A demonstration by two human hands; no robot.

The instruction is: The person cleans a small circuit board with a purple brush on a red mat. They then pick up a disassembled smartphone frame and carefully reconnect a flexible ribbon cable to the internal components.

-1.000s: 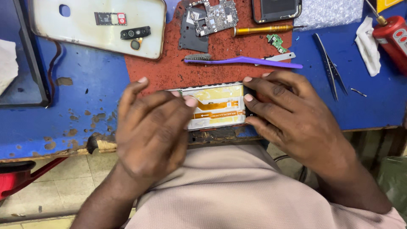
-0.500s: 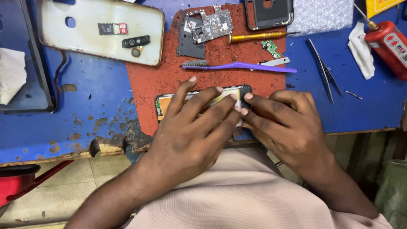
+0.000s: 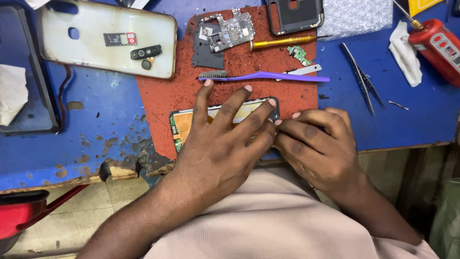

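An opened phone frame (image 3: 178,124) lies flat on the red mat (image 3: 158,91) at the bench's near edge, its orange and green insides showing at its left end. My left hand (image 3: 225,139) lies spread over it, fingers splayed and pressing down across most of its length. My right hand (image 3: 318,144) rests at the frame's right end, fingertips curled and pinching at that corner beside my left fingers. The frame's middle is hidden under my left hand.
A purple toothbrush (image 3: 268,76) lies just beyond my fingers. Further back are a circuit board (image 3: 227,29), a yellow-handled screwdriver (image 3: 280,43), a white phone back cover (image 3: 105,41) and a dark case (image 3: 293,15). Tweezers (image 3: 362,81) and a red tool (image 3: 443,48) lie right.
My left hand has slid from the frame's left end over its top and spread flat on it. The right hand has drawn to the frame's right corner. The view has shifted slightly.
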